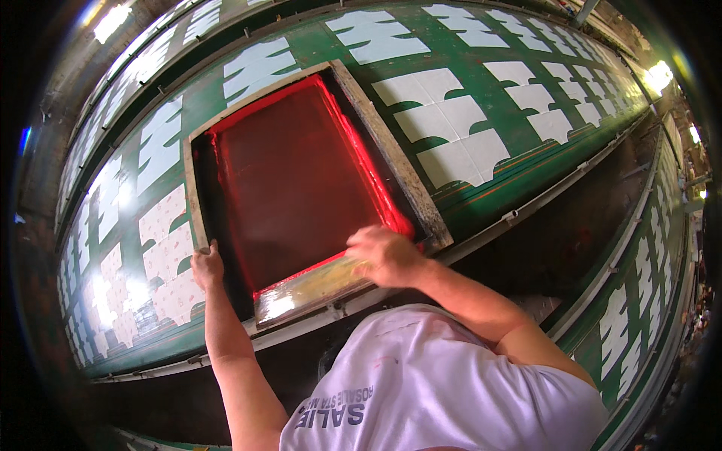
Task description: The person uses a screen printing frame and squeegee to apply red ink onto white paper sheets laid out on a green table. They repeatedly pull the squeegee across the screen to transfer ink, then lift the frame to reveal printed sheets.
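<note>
A large screen-printing frame (402, 165) lies tilted across the green table, its mesh (293, 173) dark red. Thick wet red ink (361, 161) forms a ridge along the right side of the mesh, with thinner red along the other sides. My left hand (207, 267) is closed around the frame's left rail near its lower corner. Above the near right part of the frame is my right hand (385, 255), fingers curled and slightly blurred, beside a heap of red ink. Whatever it holds is hidden. A shiny yellowish strip (304, 289) covers the frame's near end.
White cut fabric pieces (466, 158) lie in rows on the long green table (519, 173). Those to the left (167, 255) carry small reddish prints. A metal rail (519, 216) runs along the table's near edge. Another green table with white pieces (615, 331) stands at right.
</note>
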The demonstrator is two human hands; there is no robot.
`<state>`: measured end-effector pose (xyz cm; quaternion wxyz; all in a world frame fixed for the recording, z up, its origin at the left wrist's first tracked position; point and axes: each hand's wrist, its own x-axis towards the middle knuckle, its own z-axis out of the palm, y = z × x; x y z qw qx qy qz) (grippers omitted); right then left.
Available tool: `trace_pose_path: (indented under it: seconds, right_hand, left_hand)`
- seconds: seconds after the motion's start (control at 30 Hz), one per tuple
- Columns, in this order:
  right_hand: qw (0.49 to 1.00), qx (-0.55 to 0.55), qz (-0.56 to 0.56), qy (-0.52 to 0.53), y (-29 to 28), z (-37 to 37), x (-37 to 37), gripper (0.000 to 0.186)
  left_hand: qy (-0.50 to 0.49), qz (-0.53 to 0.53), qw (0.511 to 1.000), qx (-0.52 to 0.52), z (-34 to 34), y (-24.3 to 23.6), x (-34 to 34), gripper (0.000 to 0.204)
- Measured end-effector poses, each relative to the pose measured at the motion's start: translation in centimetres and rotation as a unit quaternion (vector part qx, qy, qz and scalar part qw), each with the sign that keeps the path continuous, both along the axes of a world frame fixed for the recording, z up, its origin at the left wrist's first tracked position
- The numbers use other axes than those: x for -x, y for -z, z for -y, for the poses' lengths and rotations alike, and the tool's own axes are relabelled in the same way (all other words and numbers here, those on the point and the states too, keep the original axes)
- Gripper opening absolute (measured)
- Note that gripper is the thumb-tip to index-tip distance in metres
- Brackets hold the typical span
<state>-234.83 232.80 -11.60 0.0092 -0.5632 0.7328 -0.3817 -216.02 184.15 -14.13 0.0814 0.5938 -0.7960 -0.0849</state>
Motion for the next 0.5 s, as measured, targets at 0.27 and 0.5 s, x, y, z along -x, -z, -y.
trace_pose_path:
  seconds: [0.27, 0.5]
  right_hand:
    - [0.943, -0.111, 0.055, 0.308, 4.3, -3.4, 14.2, 0.072]
    - [0.921, -0.13, 0.112, 0.351, 6.4, -0.8, 16.3, 0.082]
  left_hand:
    - [0.005, 0.023, 1.0, 0.015, 0.4, 0.6, 0.1, 0.06]
    - [0.025, -0.013, 1.0, 0.004, 1.5, 1.2, -0.6, 0.064]
